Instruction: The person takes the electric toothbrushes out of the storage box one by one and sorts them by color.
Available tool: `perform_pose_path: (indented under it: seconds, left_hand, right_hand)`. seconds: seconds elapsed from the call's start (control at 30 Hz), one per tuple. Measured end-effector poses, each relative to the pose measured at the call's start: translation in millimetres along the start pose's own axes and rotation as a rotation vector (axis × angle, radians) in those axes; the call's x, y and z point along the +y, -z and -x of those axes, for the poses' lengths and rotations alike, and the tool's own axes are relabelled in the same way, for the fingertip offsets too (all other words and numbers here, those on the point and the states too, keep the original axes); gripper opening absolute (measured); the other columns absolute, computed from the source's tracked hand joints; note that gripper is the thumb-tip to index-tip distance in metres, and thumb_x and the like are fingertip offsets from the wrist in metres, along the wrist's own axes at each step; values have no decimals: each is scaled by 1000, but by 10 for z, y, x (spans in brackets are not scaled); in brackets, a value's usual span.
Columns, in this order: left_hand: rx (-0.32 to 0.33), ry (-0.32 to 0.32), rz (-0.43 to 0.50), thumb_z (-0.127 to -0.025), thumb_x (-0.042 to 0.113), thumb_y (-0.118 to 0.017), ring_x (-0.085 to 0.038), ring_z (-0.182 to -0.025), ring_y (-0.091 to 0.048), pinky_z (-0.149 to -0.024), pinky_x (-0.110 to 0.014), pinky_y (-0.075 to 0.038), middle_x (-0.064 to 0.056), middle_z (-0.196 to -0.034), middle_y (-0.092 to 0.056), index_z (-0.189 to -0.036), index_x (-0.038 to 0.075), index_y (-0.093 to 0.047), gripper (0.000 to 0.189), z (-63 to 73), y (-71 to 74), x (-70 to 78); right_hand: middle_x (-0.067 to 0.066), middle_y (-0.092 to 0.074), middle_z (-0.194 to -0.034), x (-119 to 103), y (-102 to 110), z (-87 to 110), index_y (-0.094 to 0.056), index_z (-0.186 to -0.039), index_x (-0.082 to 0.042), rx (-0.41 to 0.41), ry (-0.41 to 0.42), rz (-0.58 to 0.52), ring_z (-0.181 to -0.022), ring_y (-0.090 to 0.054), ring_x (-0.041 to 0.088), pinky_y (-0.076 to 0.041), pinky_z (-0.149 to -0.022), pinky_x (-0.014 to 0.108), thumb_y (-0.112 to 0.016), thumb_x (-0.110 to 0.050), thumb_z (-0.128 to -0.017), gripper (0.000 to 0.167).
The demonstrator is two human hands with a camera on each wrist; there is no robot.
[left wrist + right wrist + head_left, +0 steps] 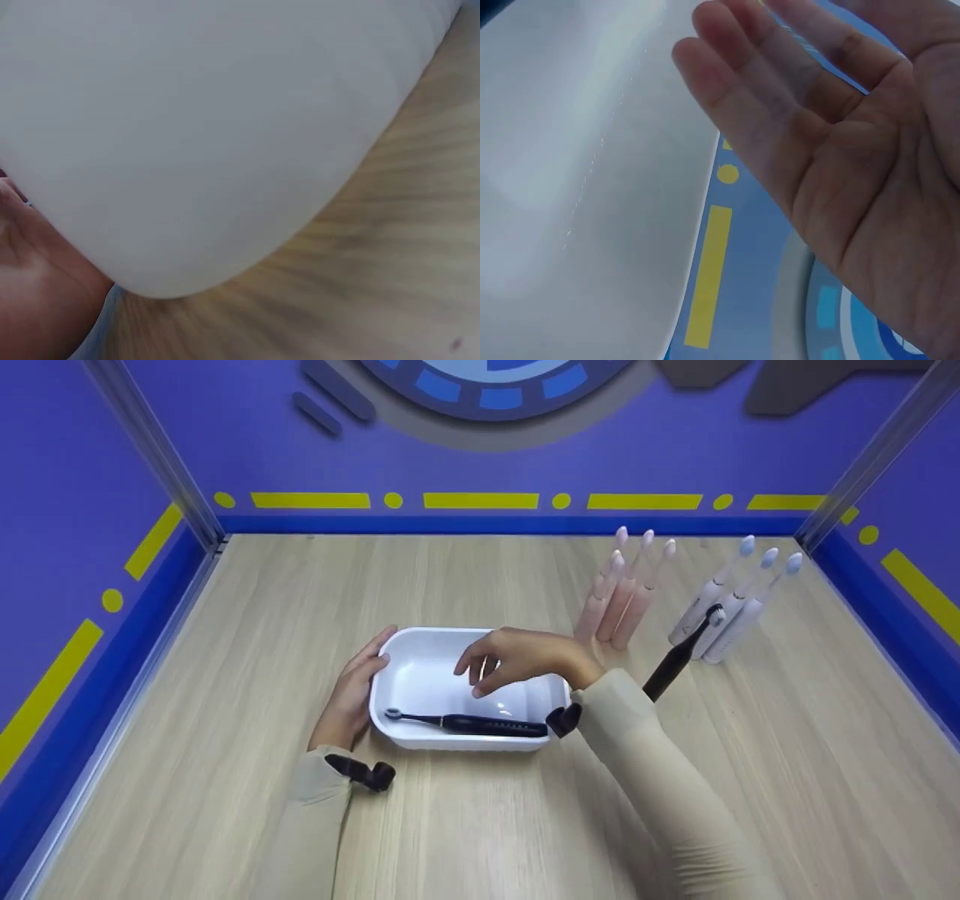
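A white rounded-corner plastic tub [420, 641] sits on the table. My left hand [352, 690] holds its left end, thumb at the rim and fingers along the outer wall; in the left wrist view the pale wall [195, 150] fills most of the picture beside the palm [45, 292]. Inside, along the near wall, lies a black electric toothbrush [491, 725], its head to the left. My right hand [517, 658] hovers over the tub with loosely bent, empty fingers. From the right wrist, its palm and fingers [705, 71] show with nothing between them.
Right of the tub, another black electric toothbrush [671, 664] stands upright, partly behind the right sleeve. Several pink electric toothbrushes [619, 611] stand behind the right forearm. A group of white ones with bluish heads [739, 622] stands farther right. Blue panels [480, 472] enclose the table.
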State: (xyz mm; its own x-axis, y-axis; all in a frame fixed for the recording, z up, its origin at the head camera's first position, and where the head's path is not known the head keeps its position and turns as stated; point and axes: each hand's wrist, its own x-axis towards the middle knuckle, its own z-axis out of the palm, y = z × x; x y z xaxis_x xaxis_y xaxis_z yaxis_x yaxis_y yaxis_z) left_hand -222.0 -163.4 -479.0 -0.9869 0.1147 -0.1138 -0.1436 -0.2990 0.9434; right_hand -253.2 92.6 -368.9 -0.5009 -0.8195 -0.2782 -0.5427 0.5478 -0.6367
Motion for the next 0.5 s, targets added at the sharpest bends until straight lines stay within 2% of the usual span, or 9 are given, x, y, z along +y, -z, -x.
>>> perform_pose_path:
  seconds: [0.27, 0.4, 0.5]
  left_hand:
    - [-19, -2, 25, -100, 7, -35, -19, -148, -20, -121, -33, -18, -2, -160, -22, -150, 9, -32, 50, -7, 3, -8]
    - [-14, 11, 24, -100, 8, -35, -19, -147, -21, -121, -33, -18, -1, -160, -22, -150, 11, -33, 50, -2, 3, 0]
    - [-10, 15, 24, -100, 8, -34, -18, -147, -21, -121, -33, -18, 0, -160, -22, -150, 11, -34, 50, 3, 5, 5]
  right_hand:
    - [7, -71, -101, -60, -33, -180, -64, -121, -6, -78, -61, 88, -93, -67, 16, -53, -84, 28, -71, -17, -85, 38]
    - [3, -71, -100, -74, -52, -250, -65, -120, -9, -124, -116, 96, -88, -64, 12, -51, -79, 25, -73, -17, -84, 38]
    - [2, -70, -99, -78, -63, -305, -65, -120, -11, -175, -168, 77, -86, -65, 13, -53, -77, 25, -73, -18, -83, 39]
